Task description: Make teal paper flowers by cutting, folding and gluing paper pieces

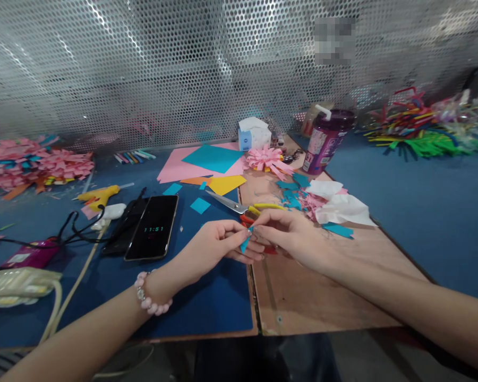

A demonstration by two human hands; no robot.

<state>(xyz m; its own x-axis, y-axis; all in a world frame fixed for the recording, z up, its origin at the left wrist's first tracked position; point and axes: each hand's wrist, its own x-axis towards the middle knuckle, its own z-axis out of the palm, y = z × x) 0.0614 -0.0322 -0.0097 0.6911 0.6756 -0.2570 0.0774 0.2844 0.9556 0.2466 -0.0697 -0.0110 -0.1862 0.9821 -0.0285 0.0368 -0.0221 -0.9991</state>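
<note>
A small piece of blue paper [245,243] is pinched between the fingertips of both hands, above the seam between the blue and wooden table parts. My left hand [227,241], with a pink bead bracelet [145,302] at the wrist, has its thumb and index finger closed on the paper. My right hand [287,233] grips the paper's upper end with thumb and index finger. Just behind the hands lie scissors [229,202] with yellow and orange handles, partly hidden by the right hand. A blue paper square [200,205] lies beyond the left hand.
A phone [153,228], cables and a yellow glue gun [99,197] are at the left. Coloured sheets [213,157], a tissue box [254,135] and a purple cup [329,142] stand or lie farther back. Paper scraps [292,196] and crumpled tissue [342,207] lie right of centre.
</note>
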